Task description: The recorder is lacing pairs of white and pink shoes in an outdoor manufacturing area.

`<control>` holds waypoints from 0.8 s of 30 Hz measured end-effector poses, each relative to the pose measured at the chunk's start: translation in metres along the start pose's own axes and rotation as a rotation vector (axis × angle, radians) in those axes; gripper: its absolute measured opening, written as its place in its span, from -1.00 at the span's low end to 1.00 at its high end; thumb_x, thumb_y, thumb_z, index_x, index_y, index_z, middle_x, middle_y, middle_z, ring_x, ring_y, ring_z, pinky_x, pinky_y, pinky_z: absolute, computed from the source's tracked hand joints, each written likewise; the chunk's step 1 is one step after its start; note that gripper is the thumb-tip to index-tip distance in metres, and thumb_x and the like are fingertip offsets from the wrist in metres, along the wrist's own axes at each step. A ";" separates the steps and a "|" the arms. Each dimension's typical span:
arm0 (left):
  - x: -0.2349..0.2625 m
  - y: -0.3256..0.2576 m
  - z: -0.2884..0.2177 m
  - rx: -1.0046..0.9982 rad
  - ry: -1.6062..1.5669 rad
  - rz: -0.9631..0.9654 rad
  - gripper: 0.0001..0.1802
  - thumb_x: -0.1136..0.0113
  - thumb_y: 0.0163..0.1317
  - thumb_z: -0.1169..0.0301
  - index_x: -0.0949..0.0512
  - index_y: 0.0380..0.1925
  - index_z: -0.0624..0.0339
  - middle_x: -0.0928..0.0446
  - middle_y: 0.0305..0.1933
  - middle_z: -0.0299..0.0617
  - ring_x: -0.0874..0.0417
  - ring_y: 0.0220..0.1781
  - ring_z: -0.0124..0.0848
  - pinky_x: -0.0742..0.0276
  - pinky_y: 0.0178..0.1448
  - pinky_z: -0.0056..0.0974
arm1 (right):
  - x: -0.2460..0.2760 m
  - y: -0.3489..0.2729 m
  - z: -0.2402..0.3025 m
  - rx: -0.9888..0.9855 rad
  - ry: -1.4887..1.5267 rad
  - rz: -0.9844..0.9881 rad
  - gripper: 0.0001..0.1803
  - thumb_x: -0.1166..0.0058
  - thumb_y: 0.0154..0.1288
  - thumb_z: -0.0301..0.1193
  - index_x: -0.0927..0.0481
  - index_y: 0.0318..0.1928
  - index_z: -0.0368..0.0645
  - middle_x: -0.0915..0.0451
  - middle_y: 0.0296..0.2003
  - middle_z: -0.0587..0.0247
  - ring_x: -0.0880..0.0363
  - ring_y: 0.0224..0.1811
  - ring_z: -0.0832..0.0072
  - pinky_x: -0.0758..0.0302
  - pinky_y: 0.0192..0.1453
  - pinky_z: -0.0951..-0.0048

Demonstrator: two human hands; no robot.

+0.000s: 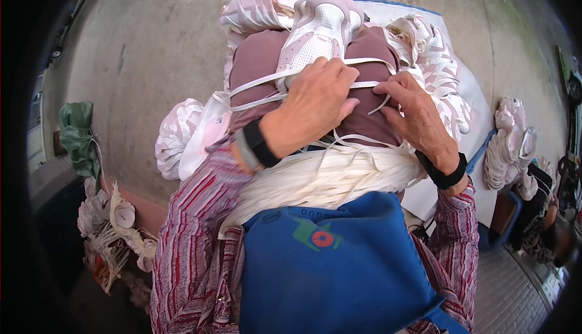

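While it lies on mauve fabric point(257, 55), white-and-pink shoe upper point(315, 38): lacing looks partway; strands drawn out both sides, loose tail left.
Left hand point(318, 99): curled over upper's near end; grip hidden, can't tell.
Right hand point(417, 111): fingertips pinching white lace point(365, 84), seemingly.
Lap: loose lace bundle point(327, 176) above blue apron point(339, 261).
Flanks: stacked uppers point(182, 134), lacing state unclear.

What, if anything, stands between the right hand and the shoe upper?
The left hand partly does: it covers some of the upper's near end. Beside it, white laces cross the brown trousers toward the right hand. Nothing visible covers the upper's far part.
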State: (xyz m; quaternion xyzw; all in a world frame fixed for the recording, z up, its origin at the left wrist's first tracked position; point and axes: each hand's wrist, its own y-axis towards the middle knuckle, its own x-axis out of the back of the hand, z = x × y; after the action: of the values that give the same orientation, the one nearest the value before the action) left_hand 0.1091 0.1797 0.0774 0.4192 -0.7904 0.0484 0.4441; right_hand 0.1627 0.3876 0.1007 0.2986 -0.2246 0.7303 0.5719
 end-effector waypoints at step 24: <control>0.041 -0.016 0.068 0.437 -0.154 -0.221 -0.65 -0.05 0.31 0.19 -0.45 -0.38 0.32 -0.46 -0.62 -0.02 -0.51 -0.57 -0.12 -0.38 -0.43 -0.12 | -0.048 0.091 -0.009 0.067 -0.031 -0.193 -0.84 -0.06 0.17 -0.44 -0.62 -0.36 -0.28 -0.59 -0.44 -0.02 -0.58 -0.38 0.11 -0.49 -0.26 0.26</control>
State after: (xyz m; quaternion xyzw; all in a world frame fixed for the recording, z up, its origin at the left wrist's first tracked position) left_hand 0.0653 0.1136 0.0623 0.5915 -0.7420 0.1371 0.2844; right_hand 0.0806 0.3375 0.0624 0.3492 -0.1790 0.6741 0.6258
